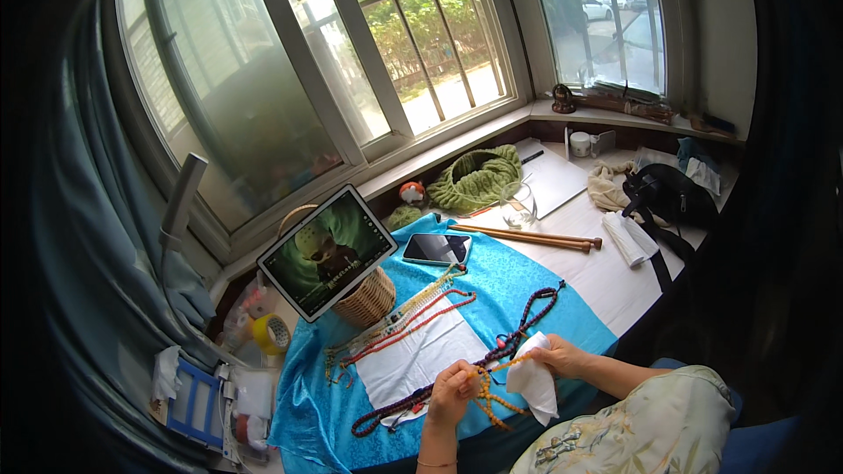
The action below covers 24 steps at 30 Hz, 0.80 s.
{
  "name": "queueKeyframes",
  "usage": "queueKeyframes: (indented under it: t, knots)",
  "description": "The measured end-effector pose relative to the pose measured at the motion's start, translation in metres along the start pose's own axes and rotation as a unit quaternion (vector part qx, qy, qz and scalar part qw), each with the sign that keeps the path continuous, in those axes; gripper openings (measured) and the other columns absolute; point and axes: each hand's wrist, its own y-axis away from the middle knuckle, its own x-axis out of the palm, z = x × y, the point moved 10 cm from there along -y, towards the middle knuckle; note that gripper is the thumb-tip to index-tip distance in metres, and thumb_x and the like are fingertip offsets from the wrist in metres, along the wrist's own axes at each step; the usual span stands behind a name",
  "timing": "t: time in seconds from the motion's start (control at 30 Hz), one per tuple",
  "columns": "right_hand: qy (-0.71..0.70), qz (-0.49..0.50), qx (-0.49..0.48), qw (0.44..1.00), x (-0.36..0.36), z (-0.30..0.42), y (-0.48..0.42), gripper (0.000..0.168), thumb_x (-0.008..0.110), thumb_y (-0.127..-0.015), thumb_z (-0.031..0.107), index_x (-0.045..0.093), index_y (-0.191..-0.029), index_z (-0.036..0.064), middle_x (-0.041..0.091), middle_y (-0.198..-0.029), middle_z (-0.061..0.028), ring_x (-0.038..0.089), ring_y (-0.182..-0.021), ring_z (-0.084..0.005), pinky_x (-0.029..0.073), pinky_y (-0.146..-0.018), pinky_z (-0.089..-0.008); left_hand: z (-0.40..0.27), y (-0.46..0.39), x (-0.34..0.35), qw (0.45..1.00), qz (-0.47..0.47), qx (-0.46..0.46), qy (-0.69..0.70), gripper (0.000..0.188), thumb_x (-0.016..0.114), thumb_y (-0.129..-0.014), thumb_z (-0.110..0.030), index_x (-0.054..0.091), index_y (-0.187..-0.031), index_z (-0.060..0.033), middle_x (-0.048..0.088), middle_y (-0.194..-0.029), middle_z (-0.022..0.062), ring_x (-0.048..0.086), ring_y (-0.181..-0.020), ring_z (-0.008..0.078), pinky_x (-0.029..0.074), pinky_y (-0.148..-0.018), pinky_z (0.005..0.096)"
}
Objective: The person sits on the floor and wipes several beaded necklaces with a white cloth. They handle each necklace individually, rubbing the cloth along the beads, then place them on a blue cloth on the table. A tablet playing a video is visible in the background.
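Observation:
A strand of amber-yellow beads (487, 401) is stretched between my two hands, its lower loops hanging down. My left hand (454, 390) pinches one end of the taut section. In my right hand (560, 357) is a white cloth or tissue (531, 382), wrapped around the strand at the other end. Behind my hands, a dark purple-brown bead string (527, 321) lies across the blue cloth (560, 306). A red bead strand (421, 322) and several paler bead strands (395, 321) lie on a white cloth (428, 363) farther off.
A tablet (328, 253) leans on a wicker basket (369, 299). Beyond the beads are a phone (437, 248), wooden knitting needles (527, 237), a drinking glass (518, 205) and green knitting (477, 178). A black bag (672, 194) sits right; yellow tape (271, 334) stands left.

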Motion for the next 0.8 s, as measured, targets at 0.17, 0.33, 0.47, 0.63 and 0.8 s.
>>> queueKeyframes:
  t: [0.17, 0.33, 0.47, 0.63, 0.8]
  knots:
    - [-0.048, 0.029, 0.043, 0.998, 0.017, 0.013, 0.004, 0.035, 0.046, -0.085, 0.034, 0.055, -0.096, 0.003, 0.055, -0.074, -0.0010, 0.049, -0.061, -0.0064, 0.039, -0.050, -0.0185, -0.008, 0.005, -0.003, 0.999, -0.008, 0.030, -0.036, 0.017, 0.048, -0.078, -0.018, 0.044, -0.069, -0.0040, 0.035, -0.057, -0.0007, 0.030, -0.048, 0.0074, 0.025, -0.045, 0.0210]
    - [-0.090, 0.041, 0.039, 0.994, 0.016, 0.008, 0.003, 0.029, 0.045, -0.086, 0.024, 0.050, -0.106, 0.002, 0.054, -0.084, -0.0010, 0.048, -0.074, -0.0067, 0.038, -0.066, -0.0200, -0.009, 0.005, -0.012, 0.998, -0.030, 0.036, -0.037, 0.013, 0.047, -0.075, -0.015, 0.046, -0.070, -0.0027, 0.036, -0.055, 0.0007, 0.031, -0.047, 0.0088, 0.025, -0.044, 0.0223]
    - [-0.095, 0.058, 0.056, 0.992, 0.022, 0.011, 0.004, 0.030, 0.045, -0.086, 0.026, 0.049, -0.105, 0.003, 0.055, -0.088, -0.0022, 0.051, -0.078, -0.0075, 0.041, -0.068, -0.0210, -0.012, 0.008, -0.021, 0.994, -0.059, 0.051, -0.075, 0.018, 0.051, -0.078, -0.018, 0.047, -0.069, -0.0029, 0.035, -0.053, -0.0012, 0.029, -0.047, 0.0065, 0.024, -0.044, 0.0208]
    - [-0.147, -0.006, 0.033, 0.989, -0.001, 0.006, 0.008, 0.034, 0.051, -0.082, 0.035, 0.054, -0.090, 0.002, 0.058, -0.076, -0.0044, 0.057, -0.065, -0.0109, 0.047, -0.054, -0.0243, -0.004, 0.008, -0.020, 0.988, -0.062, 0.026, -0.139, 0.022, 0.057, -0.079, -0.021, 0.051, -0.067, -0.0043, 0.037, -0.051, -0.0051, 0.027, -0.045, 0.0031, 0.020, -0.042, 0.0189]
    - [-0.179, -0.016, 0.018, 0.984, 0.001, 0.017, 0.008, 0.036, 0.051, -0.081, 0.038, 0.053, -0.091, 0.003, 0.058, -0.082, -0.0050, 0.058, -0.072, -0.0127, 0.048, -0.062, -0.0270, 0.005, 0.004, -0.016, 0.986, -0.040, -0.014, -0.158, 0.022, 0.057, -0.079, -0.023, 0.055, -0.069, -0.0025, 0.037, -0.048, -0.0064, 0.025, -0.043, 0.0014, 0.019, -0.040, 0.0185]
